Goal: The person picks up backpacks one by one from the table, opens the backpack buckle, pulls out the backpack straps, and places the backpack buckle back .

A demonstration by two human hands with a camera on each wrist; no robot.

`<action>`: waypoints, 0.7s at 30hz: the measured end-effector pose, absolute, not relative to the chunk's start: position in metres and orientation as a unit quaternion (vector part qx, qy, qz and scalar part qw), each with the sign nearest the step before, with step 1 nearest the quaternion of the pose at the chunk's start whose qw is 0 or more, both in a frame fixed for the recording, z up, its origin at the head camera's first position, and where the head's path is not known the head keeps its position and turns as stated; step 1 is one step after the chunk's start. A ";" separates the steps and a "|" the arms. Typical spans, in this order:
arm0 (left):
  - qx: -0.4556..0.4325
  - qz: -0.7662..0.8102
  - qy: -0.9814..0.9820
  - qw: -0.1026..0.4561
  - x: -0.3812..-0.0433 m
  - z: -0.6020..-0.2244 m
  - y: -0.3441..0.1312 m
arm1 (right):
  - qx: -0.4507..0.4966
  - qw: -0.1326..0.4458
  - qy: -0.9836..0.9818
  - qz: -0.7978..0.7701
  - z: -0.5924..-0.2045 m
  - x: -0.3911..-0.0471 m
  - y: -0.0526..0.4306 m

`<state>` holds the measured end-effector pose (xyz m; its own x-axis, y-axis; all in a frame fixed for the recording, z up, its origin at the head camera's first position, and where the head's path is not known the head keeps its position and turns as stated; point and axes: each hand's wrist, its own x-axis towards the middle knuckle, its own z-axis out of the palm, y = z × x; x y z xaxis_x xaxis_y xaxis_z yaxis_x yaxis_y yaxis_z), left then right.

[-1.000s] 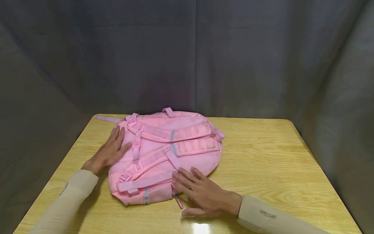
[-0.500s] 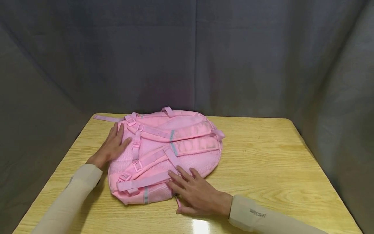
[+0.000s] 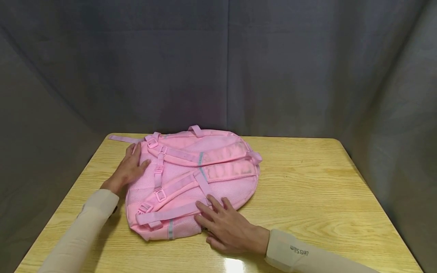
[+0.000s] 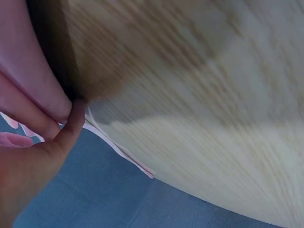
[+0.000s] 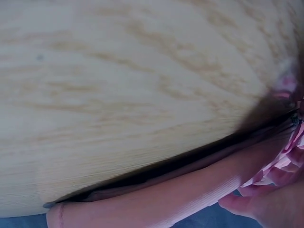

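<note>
A pink backpack (image 3: 225, 187) lies flat on the table with its shoulder straps facing up, its top loop toward the right. My left hand (image 3: 126, 168) rests at its left end, thumb on the mesh and the other fingers along the edge; in the left wrist view a finger (image 4: 71, 126) bends against the bag's side. My right hand (image 3: 233, 229) lies on the near side of the bag, fingers spread over a loose webbing strap (image 3: 174, 212) and the side pocket (image 3: 186, 225). Its thumb is low by the tabletop. The zipper pull is hidden beneath this hand.
The light wooden table (image 3: 307, 189) extends to the right of the bag. A loose strap end (image 3: 123, 139) reaches toward the far left corner. Dark grey curtains (image 3: 280, 76) hang behind the table and on both sides.
My right hand has shifted slightly left onto the bag, its thumb drawing in and covering the zipper pull. My left hand has moved slightly along the left end. The backpack has barely moved.
</note>
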<state>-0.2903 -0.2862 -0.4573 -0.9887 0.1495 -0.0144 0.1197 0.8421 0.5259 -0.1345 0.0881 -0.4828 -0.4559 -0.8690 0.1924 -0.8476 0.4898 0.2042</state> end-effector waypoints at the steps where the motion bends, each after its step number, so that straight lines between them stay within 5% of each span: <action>1: 0.070 0.272 0.960 0.027 -0.291 -0.457 -0.287 | 0.502 0.136 -0.853 -0.038 -0.482 -0.135 0.087; 16: 0.089 0.238 0.966 0.038 -0.310 -0.458 -0.302 | 0.471 0.184 -0.863 -0.023 -0.485 -0.135 0.071; 21: 0.099 0.199 0.975 0.004 -0.317 -0.461 -0.307 | 0.458 0.181 -0.870 0.005 -0.485 -0.133 0.068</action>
<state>-0.3174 -0.3074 -0.4615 -0.9803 0.1951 0.0314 0.1918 0.9012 0.3887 -0.1328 0.0681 -0.4849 -0.5150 -0.7954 0.3196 -0.7986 0.5807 0.1581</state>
